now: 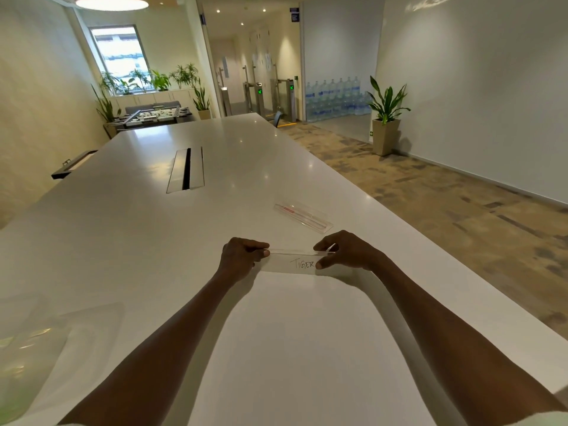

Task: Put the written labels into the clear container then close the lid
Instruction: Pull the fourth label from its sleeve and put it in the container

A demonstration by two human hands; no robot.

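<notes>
L hand (238,256): pinching left end of long clear plastic container (289,262)
R hand (347,250): gripping its right end
Label (302,264): white paper strip, "TIGER", inside
Table (184,241): glossy white

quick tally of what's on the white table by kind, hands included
Clear flat plastic containers: 2, one held at both ends showing a label reading TIGER, one lying apart farther back with a red strip inside
Written paper labels legible: 1, the TIGER label
Bare hands: 2, left hand and right hand
Blurred clear plastic item at the near left edge: 1
Total: 6
</notes>
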